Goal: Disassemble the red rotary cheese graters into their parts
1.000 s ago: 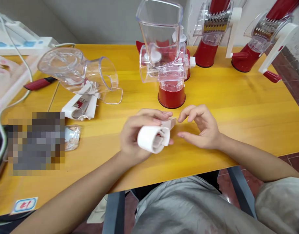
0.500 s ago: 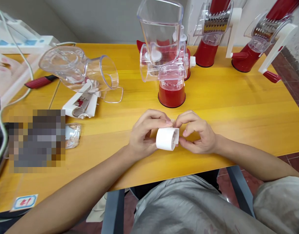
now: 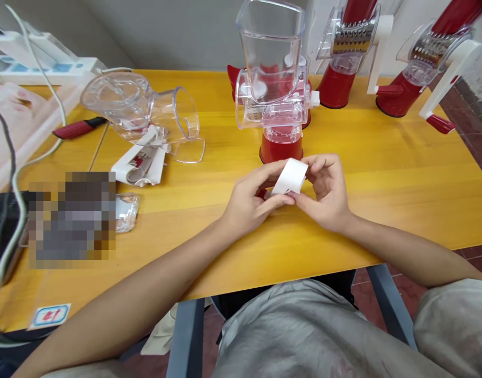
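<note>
My left hand (image 3: 248, 199) holds a short white plastic piece (image 3: 290, 176) with a rounded side, thumb below and fingers behind it. A small bit of red shows between that thumb and fingers; I cannot make out what it belongs to. My right hand (image 3: 327, 191) pinches the right end of the piece, its thumb at the lower edge and its fingers curled at the upper corner. Just beyond both hands stands a grater body of clear plastic (image 3: 272, 58) on a red base (image 3: 280, 144).
Two red graters with white cranks (image 3: 380, 52) (image 3: 453, 79) stand at the back right. To the left lie a clear plastic housing (image 3: 146, 107), white parts (image 3: 144, 163), a red-handled tool (image 3: 77, 128), cables (image 3: 47, 73) and a blurred patch. The table's front edge runs close before me.
Both hands have moved up and slightly right with the white piece, nearer the red base. The piece has turned, so its rounded side now tilts upward. The right thumb has come against its lower edge.
</note>
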Demonstrator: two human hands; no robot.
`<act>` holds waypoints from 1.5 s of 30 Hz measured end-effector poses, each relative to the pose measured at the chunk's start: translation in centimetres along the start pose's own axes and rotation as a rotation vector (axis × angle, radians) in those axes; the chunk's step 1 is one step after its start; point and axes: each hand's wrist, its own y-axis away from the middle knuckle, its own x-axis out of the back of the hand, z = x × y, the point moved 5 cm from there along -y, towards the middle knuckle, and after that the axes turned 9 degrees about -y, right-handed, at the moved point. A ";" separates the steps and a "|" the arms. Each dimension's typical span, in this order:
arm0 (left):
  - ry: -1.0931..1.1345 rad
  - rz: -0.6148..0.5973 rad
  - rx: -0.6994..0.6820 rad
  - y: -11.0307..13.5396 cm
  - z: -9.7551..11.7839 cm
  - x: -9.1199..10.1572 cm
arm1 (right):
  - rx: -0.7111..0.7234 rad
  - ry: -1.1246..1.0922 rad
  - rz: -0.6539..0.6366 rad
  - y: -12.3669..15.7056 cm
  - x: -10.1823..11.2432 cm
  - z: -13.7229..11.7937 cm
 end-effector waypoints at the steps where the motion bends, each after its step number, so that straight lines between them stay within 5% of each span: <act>1: -0.041 -0.052 0.000 0.2 0.1 -0.3 | -0.045 -0.036 0.021 -0.2 0.1 0.3; 5: -0.170 -0.187 -0.082 0.6 0.5 -0.8 | -0.147 -0.153 0.050 -0.7 0.4 1.2; 15: -0.194 -0.068 -0.016 0.8 1.2 -0.6 | -0.141 -0.233 0.017 -0.8 0.1 0.8; 28: -0.287 -0.182 0.020 -0.9 1.2 -1.1 | -0.333 -0.270 0.168 -1.8 1.1 2.4; 36: -0.174 -0.264 0.070 -2.2 1.0 -0.5 | -0.384 -0.285 0.138 -2.7 1.5 3.6; 45: -0.133 -0.215 0.055 -3.0 0.1 -0.3 | -0.369 -0.329 0.117 -4.0 1.6 4.1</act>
